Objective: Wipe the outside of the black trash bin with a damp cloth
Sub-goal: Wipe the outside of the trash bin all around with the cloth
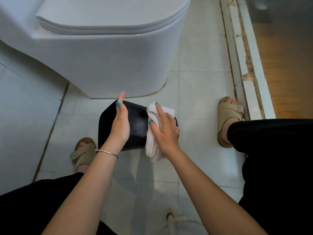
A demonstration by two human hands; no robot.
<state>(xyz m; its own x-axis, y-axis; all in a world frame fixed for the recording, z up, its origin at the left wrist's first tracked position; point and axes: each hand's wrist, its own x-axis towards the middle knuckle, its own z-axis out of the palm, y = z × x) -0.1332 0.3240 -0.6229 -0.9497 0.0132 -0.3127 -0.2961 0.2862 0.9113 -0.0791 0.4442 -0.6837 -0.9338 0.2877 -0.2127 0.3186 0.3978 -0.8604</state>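
Black trash bin (pixel 137 126): lies tipped on its side on the tiled floor (pixel 199 92), just in front of the toilet base, glossy wall facing up.

Cloth (pixel 153 133): white, folded, draped over the bin's right end, its lower tail hanging past the bin toward the floor.

Right hand (pixel 166 131): flat on the cloth, fingers (pixel 158 110) spread and pressing it to the bin wall, none curled round it.

Left hand (pixel 120 122): set edge-on against the bin's left part, fingers straight and together, released, bracing rather than gripping; a thin bangle (pixel 106 152) circles the wrist.

Toilet (pixel 101 53): white, lid down, directly behind the bin.

Sandalled feet: one (pixel 83 153) left of the bin, one (pixel 229 119) well to its right beside a door sill (pixel 245 56).
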